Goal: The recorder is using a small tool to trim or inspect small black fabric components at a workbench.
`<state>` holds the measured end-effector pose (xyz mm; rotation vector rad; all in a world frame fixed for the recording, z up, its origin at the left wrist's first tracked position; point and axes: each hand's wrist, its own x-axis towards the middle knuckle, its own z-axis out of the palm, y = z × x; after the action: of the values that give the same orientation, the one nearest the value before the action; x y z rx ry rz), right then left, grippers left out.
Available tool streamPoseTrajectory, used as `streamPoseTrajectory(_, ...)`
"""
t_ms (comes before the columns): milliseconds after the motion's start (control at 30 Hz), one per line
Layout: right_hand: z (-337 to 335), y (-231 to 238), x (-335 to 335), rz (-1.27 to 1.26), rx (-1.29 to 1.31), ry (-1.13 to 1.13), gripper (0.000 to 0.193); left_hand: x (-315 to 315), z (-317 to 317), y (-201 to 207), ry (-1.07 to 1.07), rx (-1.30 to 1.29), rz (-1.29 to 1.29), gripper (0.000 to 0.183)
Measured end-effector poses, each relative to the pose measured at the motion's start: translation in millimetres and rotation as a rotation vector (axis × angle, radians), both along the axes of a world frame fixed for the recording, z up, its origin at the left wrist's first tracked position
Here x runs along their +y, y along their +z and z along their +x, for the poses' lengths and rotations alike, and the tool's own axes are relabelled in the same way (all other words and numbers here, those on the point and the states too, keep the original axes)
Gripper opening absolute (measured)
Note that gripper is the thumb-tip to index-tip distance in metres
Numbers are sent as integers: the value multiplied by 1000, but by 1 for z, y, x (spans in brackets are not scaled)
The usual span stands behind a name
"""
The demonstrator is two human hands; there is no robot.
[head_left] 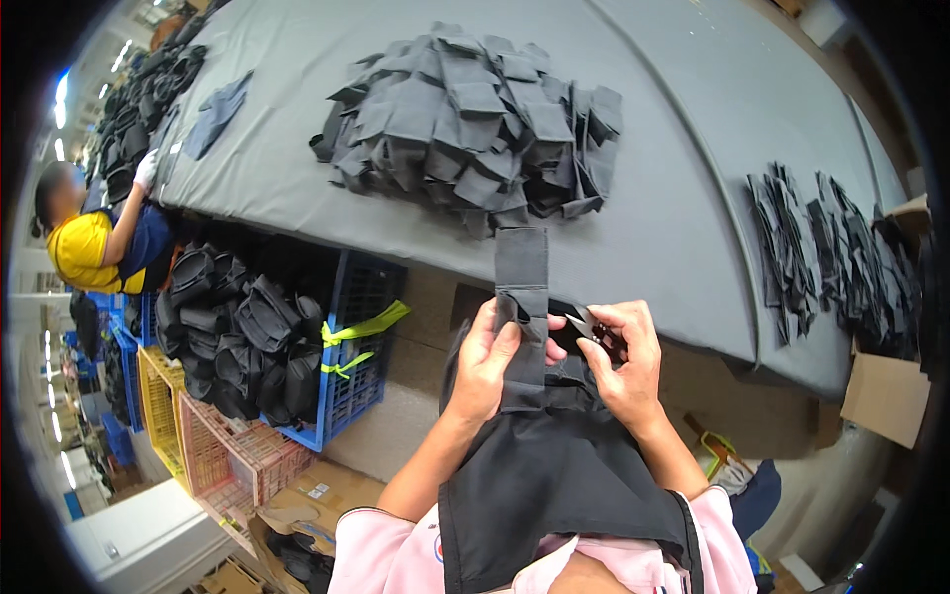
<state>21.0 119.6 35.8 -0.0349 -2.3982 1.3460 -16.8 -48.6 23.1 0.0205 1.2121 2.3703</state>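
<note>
Grey table (297, 178) edge (hands (485, 361) just below)

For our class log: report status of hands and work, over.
Left hand pinching black strap. Right hand holding small cutter at it. Dark cloth on lap. Nothing in the way.

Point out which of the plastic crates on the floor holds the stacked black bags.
The blue crate, tied with a yellow-green strap: black bags are heaped against its open side. The yellow crate and pink crate beside it look empty.

brown cardboard box (884, 396) right, labelled carton (312, 500) lower left
</note>
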Motion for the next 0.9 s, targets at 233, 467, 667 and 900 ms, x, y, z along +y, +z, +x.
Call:
streamPoseTrajectory(233, -11, 7, -3, 207, 103, 44, 37, -6, 3, -2, -59, 50, -13, 38)
streamPoseTrajectory(467, -27, 10, -11, 425, 200, 52, 36, -11, 4, -2, -55, 21, -48, 38)
streamPoseTrajectory(667, -28, 14, -13, 453, 137, 42, 36, -10, 2, -4, -33, 35, -65, 38)
streamPoseTrajectory(900, -26, 11, -25, 213, -25, 0, 29, -8, 1, -5, -31, 88, -49, 37)
